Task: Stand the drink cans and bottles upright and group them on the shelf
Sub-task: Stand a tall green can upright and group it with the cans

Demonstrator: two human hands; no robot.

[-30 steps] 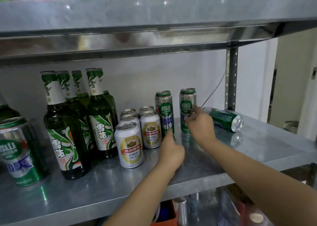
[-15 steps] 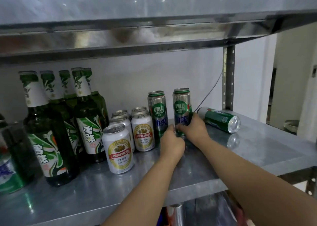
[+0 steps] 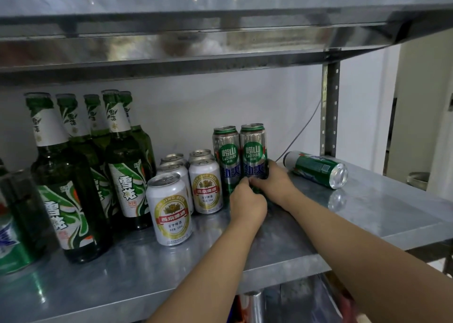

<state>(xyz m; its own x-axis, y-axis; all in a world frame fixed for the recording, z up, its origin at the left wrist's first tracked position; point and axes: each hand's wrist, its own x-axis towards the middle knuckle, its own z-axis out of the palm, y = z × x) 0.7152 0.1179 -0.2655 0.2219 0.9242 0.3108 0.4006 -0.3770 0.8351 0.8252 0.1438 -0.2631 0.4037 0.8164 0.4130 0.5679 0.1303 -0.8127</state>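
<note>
**Two tall cans in hand**

Steel shelf point(image 3: 367, 215), white wall point(image 3: 220, 107) behind. R hand point(image 3: 274, 183) wraps right tall can point(image 3: 253, 151), upright beside its twin point(image 3: 225, 153). L hand point(image 3: 247, 204) curled at their feet, grip unclear. Lying can point(image 3: 316, 169) near rear post point(image 3: 329, 107), well back from front edge.

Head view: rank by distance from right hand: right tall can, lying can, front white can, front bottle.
1. Right tall can: gripped by right hand.
2. Lying can: just right.
3. Front white can: left.
4. Front bottle: far left.
</note>
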